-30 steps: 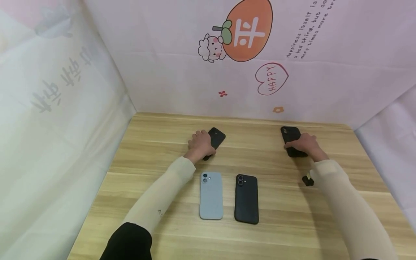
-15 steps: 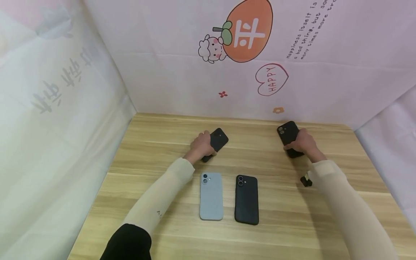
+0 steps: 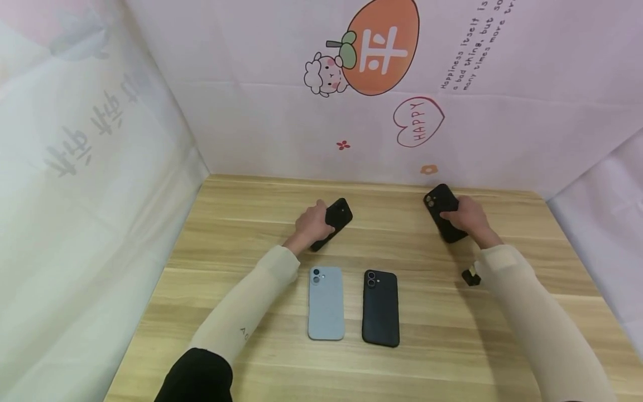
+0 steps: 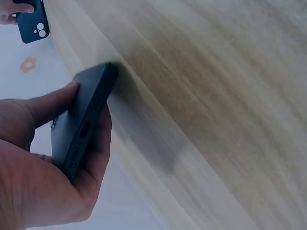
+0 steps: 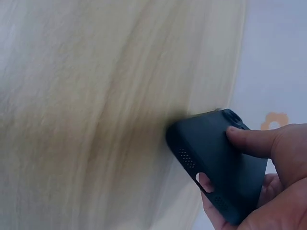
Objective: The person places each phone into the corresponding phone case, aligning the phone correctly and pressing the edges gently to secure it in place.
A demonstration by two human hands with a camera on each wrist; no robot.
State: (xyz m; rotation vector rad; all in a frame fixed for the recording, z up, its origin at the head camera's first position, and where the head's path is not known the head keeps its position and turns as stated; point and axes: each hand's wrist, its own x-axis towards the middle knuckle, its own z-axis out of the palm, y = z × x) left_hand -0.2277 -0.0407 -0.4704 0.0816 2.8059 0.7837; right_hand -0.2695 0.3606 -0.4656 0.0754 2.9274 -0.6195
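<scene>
Presently gripped off the wooden table (image 3: 241,223): matte black phone (image 3: 335,219) in left hand (image 3: 311,223), black case (image 3: 442,212) in right hand (image 3: 464,219).

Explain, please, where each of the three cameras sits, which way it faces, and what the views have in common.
Head: worn on the head, looks forward and down at the wooden table; shows both sleeved arms, the left hand and the right hand.
Left wrist: on the left wrist, looks along the tabletop; shows the left hand gripping a black phone.
Right wrist: on the right wrist; shows the right hand holding a black phone case.
Shared: the head and left wrist views both show the case in the right hand.
</scene>
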